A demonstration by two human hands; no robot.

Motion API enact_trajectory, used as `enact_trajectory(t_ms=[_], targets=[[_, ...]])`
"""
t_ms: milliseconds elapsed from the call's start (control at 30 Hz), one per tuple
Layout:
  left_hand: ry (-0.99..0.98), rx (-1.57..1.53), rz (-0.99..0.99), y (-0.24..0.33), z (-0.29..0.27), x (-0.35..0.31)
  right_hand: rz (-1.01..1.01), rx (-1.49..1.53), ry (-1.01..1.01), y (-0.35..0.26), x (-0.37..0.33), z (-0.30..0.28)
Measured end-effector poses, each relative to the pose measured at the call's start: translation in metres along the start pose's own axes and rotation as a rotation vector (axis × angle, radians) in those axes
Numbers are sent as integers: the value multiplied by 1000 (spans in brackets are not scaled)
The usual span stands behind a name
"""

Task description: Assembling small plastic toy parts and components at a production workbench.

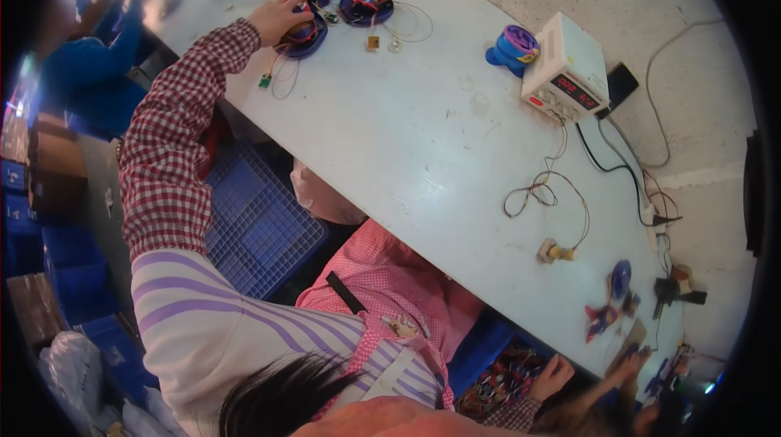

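Stretched out to the far left of the table, my left hand [278, 19] has its fingers round the top of a dark blue round toy part [303, 37] with red and gold on it. Thin wires and a small green circuit board [265, 80] trail from that part. Similar parts stand close by, among them a blue dish-shaped one with a red-trimmed figure [367, 3]. My right hand [552, 378] hovers by the table's near edge, beside a bin of small coloured parts [508, 378]. Its fingers are loosely bent and apart, with nothing visible in them.
A white power supply unit [567, 63] with a lit red display stands at the back, a blue and purple toy [515, 49] against it. Wires lead to a small yellow-tipped piece [556, 252]. A blue crate [260, 217] sits below the table. Other people work at both ends.
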State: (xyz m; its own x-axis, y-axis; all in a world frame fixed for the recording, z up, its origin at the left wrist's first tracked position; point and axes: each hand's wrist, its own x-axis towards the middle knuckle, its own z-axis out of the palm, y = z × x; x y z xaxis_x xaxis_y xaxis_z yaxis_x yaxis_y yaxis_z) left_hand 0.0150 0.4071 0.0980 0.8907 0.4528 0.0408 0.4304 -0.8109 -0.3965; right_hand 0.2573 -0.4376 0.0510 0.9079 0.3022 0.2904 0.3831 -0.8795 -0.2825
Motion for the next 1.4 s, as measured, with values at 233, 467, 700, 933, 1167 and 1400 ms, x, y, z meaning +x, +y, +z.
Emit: enact_trajectory(t_ms=[233, 467, 700, 933, 1167, 1400], targets=[[32, -150, 32, 26, -14, -1, -46, 63, -8, 1, -4, -1], [460, -330, 26, -47, 47, -34, 23, 164, 132, 1, 6, 13], [514, -661, 351, 189, -96, -17, 178, 356, 307, 1, 68, -12], [293, -1004, 1111, 453, -260, -20, 440, 164, -16, 74, 162, -3], [58, -1508, 822, 633, -265, -19, 313, 202, -239, 26, 138, 15], [324, -1320, 705, 660, -227, -32, -187, 587, -489, 3, 117, 5]])
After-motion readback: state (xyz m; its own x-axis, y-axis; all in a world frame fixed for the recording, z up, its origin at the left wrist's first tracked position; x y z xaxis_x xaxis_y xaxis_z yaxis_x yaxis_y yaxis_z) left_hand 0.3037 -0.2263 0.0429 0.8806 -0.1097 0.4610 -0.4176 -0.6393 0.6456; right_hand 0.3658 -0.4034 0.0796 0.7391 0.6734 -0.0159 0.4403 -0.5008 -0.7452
